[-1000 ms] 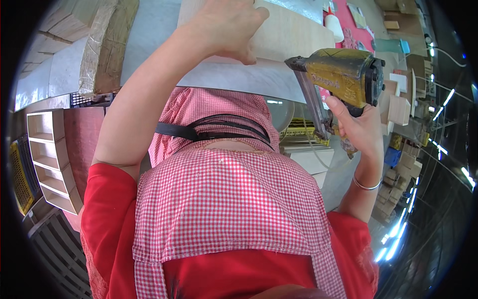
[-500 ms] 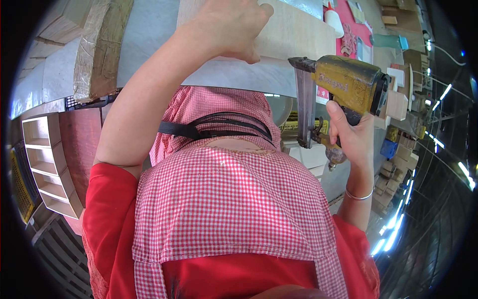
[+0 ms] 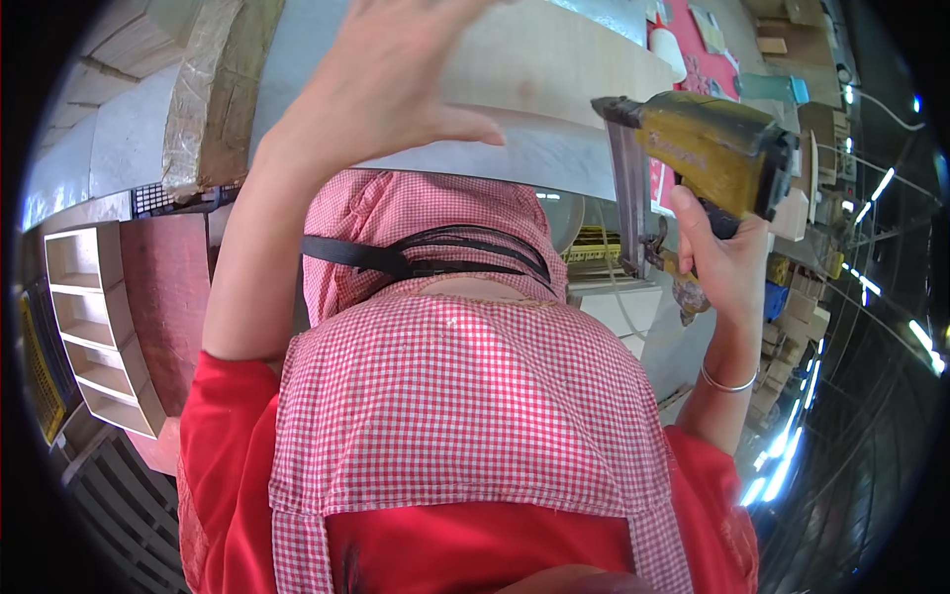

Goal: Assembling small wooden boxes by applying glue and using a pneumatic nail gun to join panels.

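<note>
My left hand (image 3: 396, 89) is raised at the top centre with its fingers spread, lying against a pale wooden board (image 3: 584, 59) without closing on it. My right hand (image 3: 717, 262) grips the handle of a yellow nail gun (image 3: 708, 148) at the upper right. The gun's dark magazine hangs down beside the board's right end, a little apart from it. A thin metal bangle (image 3: 727, 381) circles my right wrist. My red sleeves and a red-and-white checked apron (image 3: 465, 396) fill the middle of the view.
A grey slab (image 3: 534, 158) runs under the board. A white shelf unit (image 3: 94, 327) stands at the left next to a dark red panel (image 3: 163, 297). Small wooden pieces and boxes (image 3: 802, 109) crowd the right side.
My left hand let go of the board's edge and spread its fingers. The nail gun drifted slightly to the right in my right hand.
</note>
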`<state>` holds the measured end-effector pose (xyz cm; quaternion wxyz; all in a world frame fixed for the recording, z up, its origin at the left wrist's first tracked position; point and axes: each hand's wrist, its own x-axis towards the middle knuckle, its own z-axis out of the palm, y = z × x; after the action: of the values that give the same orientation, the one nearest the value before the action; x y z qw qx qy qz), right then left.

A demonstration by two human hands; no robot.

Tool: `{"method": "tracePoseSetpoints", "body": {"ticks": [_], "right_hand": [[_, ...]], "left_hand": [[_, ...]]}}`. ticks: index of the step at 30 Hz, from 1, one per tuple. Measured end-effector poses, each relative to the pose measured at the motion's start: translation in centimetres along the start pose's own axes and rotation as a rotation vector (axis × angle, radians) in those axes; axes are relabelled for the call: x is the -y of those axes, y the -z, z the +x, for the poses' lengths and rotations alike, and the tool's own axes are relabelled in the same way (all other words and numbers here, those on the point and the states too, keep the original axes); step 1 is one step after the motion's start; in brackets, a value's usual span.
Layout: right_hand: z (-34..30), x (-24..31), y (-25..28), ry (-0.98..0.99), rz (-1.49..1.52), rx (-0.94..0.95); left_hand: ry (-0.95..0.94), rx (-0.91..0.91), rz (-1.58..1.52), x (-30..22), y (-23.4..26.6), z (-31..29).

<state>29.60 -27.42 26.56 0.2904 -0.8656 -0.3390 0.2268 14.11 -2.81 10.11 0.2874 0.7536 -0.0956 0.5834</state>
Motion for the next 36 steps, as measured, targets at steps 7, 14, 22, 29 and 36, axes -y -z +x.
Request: {"method": "tracePoseSetpoints", "body": {"ticks": [7,14,22,29,36], "right_hand": [[0.7,2.4,-0.4,0.146,-0.076,0.164],[2.0,4.4,-1.1,0.224,-0.050,0.322],[2.2,5.2,-0.8,0.120,-0.051,0.345],[2.0,5.8,-0.2,0.078,-0.108,0.340],[2.5,6.6,0.1,0.297,-0.299,0.348]], "left_hand": [[0.792,0.318,0.207,-4.7,3.9,-2.2],[0.716,0.234,0.152,-3.3,1.1,-1.9],[0.632,0.153,0.148,-3.1,0.1,-1.8],[0.632,0.134,0.141,-3.1,-0.3,-1.6],[0.113,0.069,0.557,0.4,-1.3,-3.4]]}}
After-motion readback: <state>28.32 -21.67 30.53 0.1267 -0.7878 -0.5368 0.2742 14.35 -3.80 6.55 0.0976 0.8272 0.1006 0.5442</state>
